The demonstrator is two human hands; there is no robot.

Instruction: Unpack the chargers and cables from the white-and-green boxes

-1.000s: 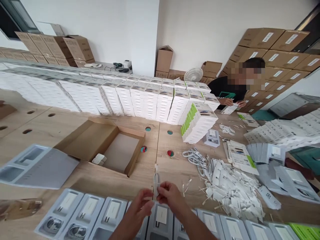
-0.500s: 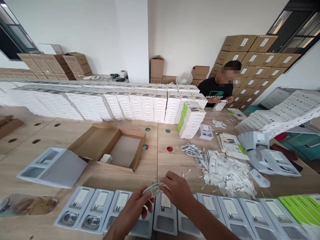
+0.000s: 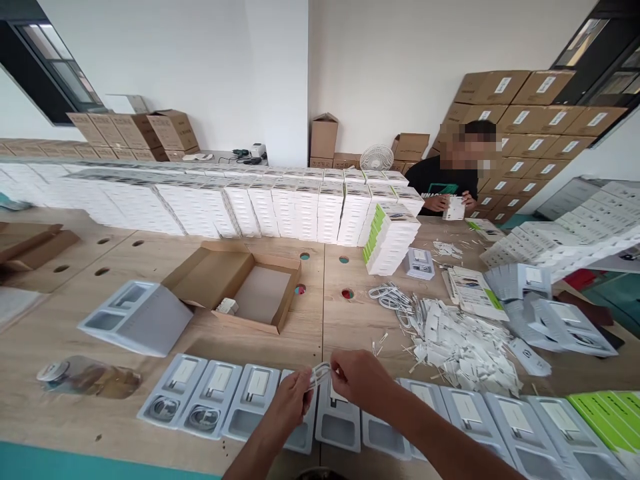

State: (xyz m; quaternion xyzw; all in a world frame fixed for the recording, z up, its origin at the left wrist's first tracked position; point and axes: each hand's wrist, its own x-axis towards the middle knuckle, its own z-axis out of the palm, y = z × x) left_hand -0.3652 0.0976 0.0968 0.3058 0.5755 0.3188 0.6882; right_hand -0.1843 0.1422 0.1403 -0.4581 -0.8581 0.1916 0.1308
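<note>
My left hand (image 3: 295,398) grips a coiled white charging cable (image 3: 320,373) above the row of trays. My right hand (image 3: 357,379) closes on the other side of the same coil, fingers pinched together. Below lie grey plastic trays (image 3: 337,433), each with a white charger (image 3: 258,383) in its upper compartment where visible. In the two leftmost trays, a coiled cable (image 3: 204,418) fills the lower compartment. The lower compartments of several others hold nothing. My hands and forearms partly hide the middle trays.
An open cardboard box (image 3: 265,293) sits beyond the trays, beside a stack of nested trays (image 3: 135,320) and a plastic bottle (image 3: 90,377). Loose cables (image 3: 393,297) and white slips (image 3: 460,347) lie to the right. A co-worker (image 3: 450,183) holds a white box behind stacked boxes (image 3: 280,207).
The view has shifted left, so the scene sits further right. Both hands stay on the cable, the right hand now turned more over it. The co-worker's white box appears more upright.
</note>
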